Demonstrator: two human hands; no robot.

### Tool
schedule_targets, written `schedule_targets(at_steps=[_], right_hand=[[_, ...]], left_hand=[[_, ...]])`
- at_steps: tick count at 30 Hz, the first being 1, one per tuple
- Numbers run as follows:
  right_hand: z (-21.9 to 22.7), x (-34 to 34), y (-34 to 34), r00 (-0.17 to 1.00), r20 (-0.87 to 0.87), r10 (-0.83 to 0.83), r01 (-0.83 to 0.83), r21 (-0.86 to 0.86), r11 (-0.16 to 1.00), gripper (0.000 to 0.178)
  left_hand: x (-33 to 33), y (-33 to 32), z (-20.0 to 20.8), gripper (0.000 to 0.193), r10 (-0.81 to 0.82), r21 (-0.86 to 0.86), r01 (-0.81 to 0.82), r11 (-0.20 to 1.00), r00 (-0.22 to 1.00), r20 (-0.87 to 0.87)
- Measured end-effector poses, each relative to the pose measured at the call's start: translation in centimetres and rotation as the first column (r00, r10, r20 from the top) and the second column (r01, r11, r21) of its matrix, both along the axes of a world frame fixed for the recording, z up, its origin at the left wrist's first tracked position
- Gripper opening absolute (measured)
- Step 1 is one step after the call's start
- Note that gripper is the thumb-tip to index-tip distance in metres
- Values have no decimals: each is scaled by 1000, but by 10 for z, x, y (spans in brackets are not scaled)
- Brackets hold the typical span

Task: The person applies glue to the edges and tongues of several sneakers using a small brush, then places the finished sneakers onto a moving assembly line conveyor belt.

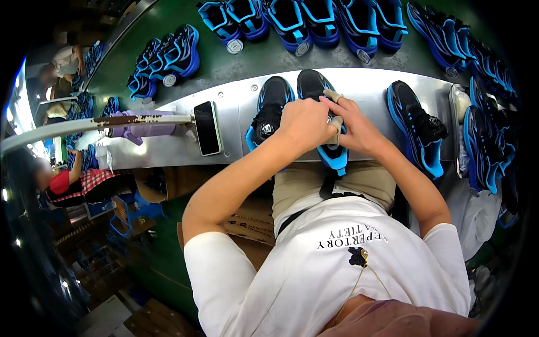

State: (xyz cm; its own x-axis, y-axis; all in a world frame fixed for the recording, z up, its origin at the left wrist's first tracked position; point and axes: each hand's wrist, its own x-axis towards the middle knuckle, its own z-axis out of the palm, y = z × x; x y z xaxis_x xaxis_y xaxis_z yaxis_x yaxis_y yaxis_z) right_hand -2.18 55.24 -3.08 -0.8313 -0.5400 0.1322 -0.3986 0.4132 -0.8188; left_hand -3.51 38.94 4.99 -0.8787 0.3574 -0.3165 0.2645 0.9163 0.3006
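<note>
A black and blue sneaker [312,83] lies on the metal ledge in front of me, toe pointing away. Over its middle, my left hand [305,124] is closed with curled fingers, gripping the upper near the lacing dial. My right hand [359,126] bends in from the other side, its fingers closed on the same sneaker; beige finger covers sit on the thumb and a finger. Both sets of fingertips meet and partly hide each other, so any small part between them cannot be made out. Close to my left hand stands a matching sneaker [275,95] with a round dial.
Another sneaker [412,121] rests right on the metal ledge [236,95]. At left lie a phone [207,128], a purple bottle [149,124] and a worn metal bar [84,124]. Sneaker rows [292,25] line the green belt [224,70]. Other people work at far left.
</note>
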Motion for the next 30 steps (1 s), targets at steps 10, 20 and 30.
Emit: schedule_targets(at_steps=[10,20,30], right_hand=[[6,-12,15,991,102,88,-79,-86,993,77],[54,-11,-4,1000,28,-12,10,68,998,31],[66,-26,-4,994,84,69,-86,212,974,43]], left_hand=[[30,-29,2,29,-60,465,172,869,967,-246],[114,1,-36,25,262,601,-715,358,695,670],[58,-72,8,20,443,496,-222,840,809,-388]])
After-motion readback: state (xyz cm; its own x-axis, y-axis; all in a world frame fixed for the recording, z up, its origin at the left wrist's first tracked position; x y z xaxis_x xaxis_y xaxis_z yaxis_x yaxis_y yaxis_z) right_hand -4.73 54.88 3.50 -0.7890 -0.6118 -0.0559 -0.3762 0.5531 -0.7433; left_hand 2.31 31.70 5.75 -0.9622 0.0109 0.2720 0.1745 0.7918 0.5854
